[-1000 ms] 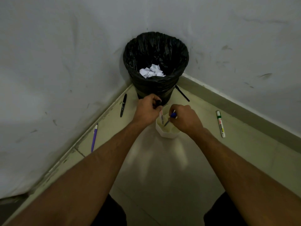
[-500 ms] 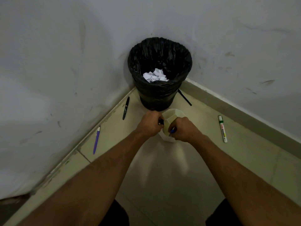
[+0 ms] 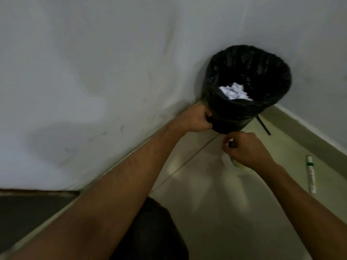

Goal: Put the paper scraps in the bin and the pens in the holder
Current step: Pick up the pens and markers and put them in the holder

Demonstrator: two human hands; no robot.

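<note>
A black-bagged bin [image 3: 237, 113] stands in the corner with white paper scraps [image 3: 234, 93] inside. My left hand [image 3: 197, 119] is at the foot of the bin on its left, by the wall, fingers curled around a dark thing where the black pen lay. My right hand [image 3: 246, 149] hovers closed just in front of the bin, over the white holder [image 3: 225, 158], which is blurred and mostly hidden. A blue pen tip [image 3: 232, 161] shows under that hand. A green and white marker [image 3: 310, 176] lies on the floor to the right.
A thin black pen [image 3: 264, 127] lies behind the bin on its right, by the skirting. Two grey walls meet at the corner. A dark floor area [image 3: 28, 212] is at the lower left. My dark trousers [image 3: 150, 231] fill the bottom middle.
My head turned left, so the bin now sits to the right. My left hand left the holder and reached left to the wall beside the bin. My right hand stayed at the holder.
</note>
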